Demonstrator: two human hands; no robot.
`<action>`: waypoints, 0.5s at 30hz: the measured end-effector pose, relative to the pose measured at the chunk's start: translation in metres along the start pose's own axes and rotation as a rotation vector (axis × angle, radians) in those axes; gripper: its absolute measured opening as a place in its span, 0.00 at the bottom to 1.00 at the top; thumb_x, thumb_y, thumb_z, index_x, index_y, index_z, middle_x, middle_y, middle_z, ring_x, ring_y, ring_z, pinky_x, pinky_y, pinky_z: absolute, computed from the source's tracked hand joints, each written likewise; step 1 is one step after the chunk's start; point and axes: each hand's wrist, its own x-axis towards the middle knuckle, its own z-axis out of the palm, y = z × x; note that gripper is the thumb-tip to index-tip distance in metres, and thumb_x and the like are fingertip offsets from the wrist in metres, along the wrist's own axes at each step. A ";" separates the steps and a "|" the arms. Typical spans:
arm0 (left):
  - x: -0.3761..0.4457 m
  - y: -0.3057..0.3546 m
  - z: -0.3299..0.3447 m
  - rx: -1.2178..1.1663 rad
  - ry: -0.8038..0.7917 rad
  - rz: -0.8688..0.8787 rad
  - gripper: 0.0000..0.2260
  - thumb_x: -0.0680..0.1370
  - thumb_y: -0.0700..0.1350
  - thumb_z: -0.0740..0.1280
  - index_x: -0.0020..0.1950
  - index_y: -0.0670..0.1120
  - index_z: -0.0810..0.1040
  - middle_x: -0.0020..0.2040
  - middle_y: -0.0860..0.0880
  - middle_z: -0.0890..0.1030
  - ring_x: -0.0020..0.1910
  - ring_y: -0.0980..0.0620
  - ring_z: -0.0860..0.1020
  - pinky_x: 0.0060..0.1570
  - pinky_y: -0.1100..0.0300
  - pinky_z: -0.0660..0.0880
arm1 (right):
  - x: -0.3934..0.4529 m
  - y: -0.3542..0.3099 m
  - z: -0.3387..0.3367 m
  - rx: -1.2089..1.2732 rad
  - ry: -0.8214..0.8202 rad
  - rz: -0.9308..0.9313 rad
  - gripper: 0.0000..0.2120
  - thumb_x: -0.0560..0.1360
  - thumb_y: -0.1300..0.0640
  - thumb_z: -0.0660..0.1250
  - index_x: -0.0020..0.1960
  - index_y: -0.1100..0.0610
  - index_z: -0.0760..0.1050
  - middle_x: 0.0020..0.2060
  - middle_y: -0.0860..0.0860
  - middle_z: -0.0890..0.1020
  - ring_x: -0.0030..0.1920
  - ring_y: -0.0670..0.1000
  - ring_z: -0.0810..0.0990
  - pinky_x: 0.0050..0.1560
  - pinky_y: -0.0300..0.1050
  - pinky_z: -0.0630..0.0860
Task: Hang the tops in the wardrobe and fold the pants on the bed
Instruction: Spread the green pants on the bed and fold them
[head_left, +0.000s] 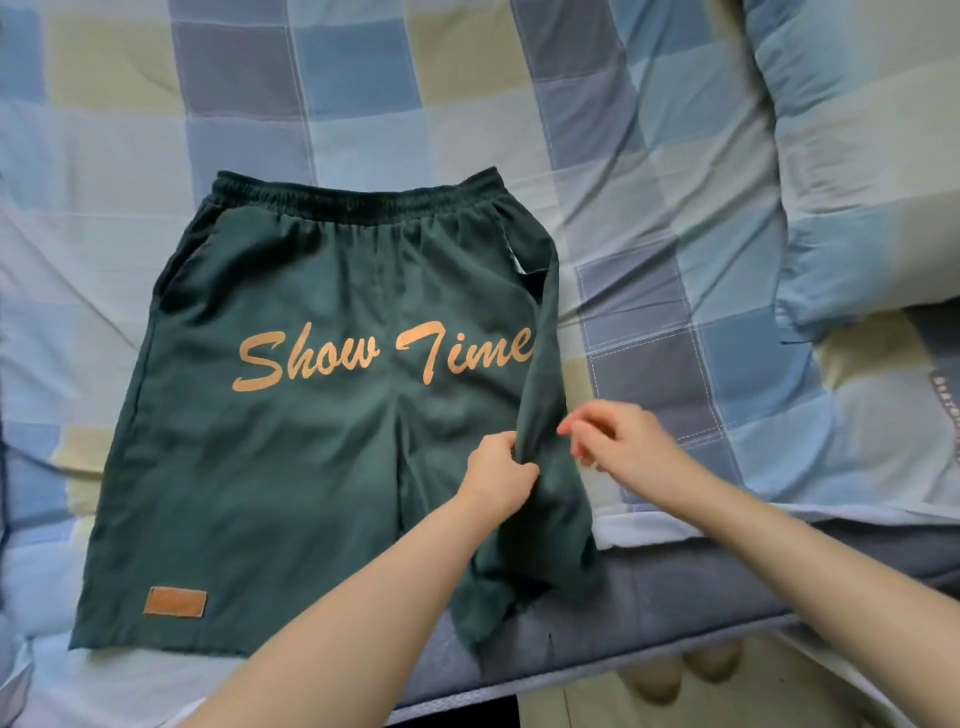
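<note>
Green shorts lie at the bed's edge; left hand grips their lifted right side, right hand loosely open.

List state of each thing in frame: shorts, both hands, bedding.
green shorts: spread flat on the bed, not yet folded, right edge lifted into a ridge.
left hand: grips the lifted right edge.
right hand: fingers loosely curled beside the ridge, holds nothing.
checked quilt: spread, wrinkled.
pillow: lies at right.
</note>
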 end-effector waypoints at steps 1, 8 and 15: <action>-0.002 -0.005 0.000 -0.009 -0.027 0.014 0.06 0.75 0.39 0.65 0.48 0.44 0.80 0.43 0.47 0.83 0.46 0.46 0.80 0.44 0.57 0.77 | 0.023 -0.004 -0.005 0.050 0.062 0.047 0.08 0.77 0.57 0.63 0.43 0.54 0.80 0.34 0.50 0.82 0.35 0.48 0.78 0.43 0.45 0.76; -0.020 -0.038 -0.017 -0.180 -0.221 0.096 0.09 0.76 0.47 0.66 0.51 0.47 0.82 0.47 0.51 0.86 0.49 0.52 0.83 0.55 0.51 0.79 | 0.170 -0.057 -0.010 0.347 0.199 0.314 0.20 0.78 0.46 0.62 0.55 0.63 0.76 0.52 0.60 0.82 0.42 0.54 0.79 0.43 0.47 0.80; -0.052 -0.086 -0.096 -0.356 -0.355 0.013 0.06 0.75 0.41 0.73 0.50 0.42 0.83 0.42 0.52 0.86 0.40 0.57 0.82 0.46 0.62 0.80 | 0.211 -0.120 0.018 0.261 0.367 0.377 0.03 0.67 0.61 0.60 0.38 0.54 0.68 0.35 0.53 0.73 0.27 0.52 0.68 0.30 0.38 0.69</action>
